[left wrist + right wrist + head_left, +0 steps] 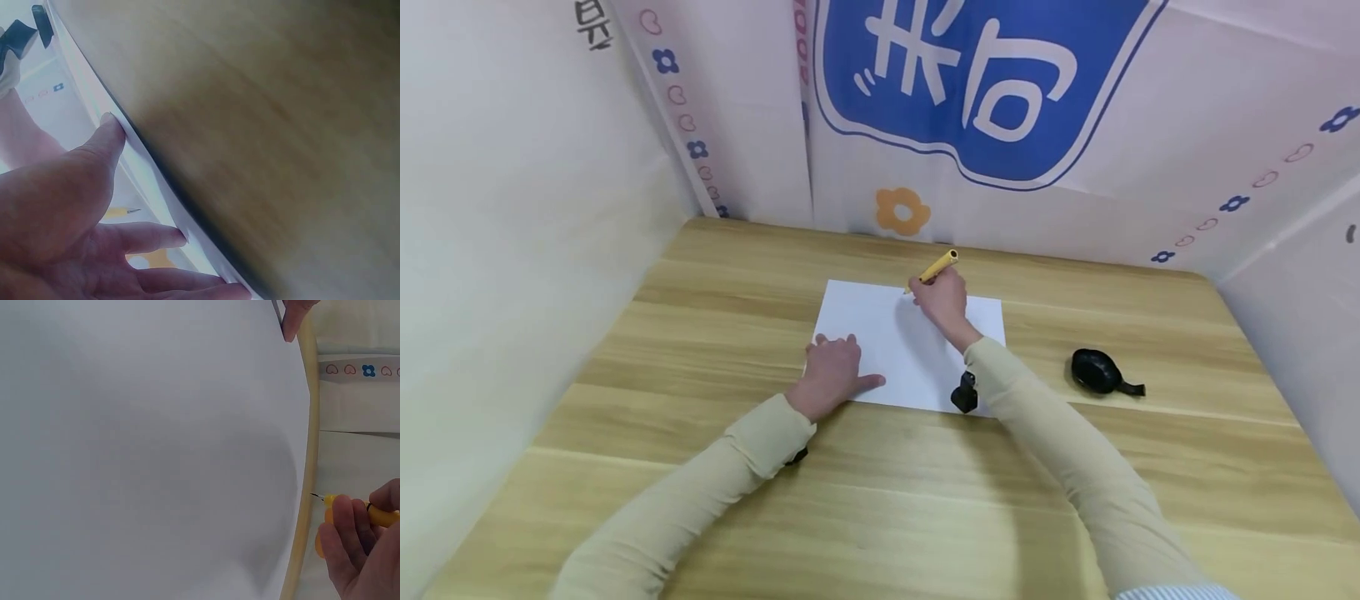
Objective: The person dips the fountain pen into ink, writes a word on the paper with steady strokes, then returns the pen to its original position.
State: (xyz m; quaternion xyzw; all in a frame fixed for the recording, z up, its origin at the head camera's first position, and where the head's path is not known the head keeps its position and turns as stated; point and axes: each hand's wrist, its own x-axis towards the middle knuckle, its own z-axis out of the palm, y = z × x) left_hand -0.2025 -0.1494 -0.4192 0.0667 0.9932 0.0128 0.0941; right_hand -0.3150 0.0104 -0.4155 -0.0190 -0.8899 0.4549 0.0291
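A blank white sheet of paper (887, 350) lies on the wooden table. My left hand (831, 375) rests with spread fingers on the sheet's left part, thumb pointing right along the near edge. In the left wrist view its fingertips (112, 125) meet the paper. Between thumb and fingers, my right hand (943, 300) pinches a yellow pen (938, 265), tilted with its back end up and to the right. The thin pointed tip shows bare in the right wrist view, where the pen (380, 515) is in the fingers. From the head view, that tip overlaps the sheet's far edge.
To the right of the paper lies a black rounded object with a short handle (1097, 372). White printed sheeting (737, 150) walls the table at the back and both sides. A black wrist camera (965, 393) hangs under the right sleeve, over the paper.
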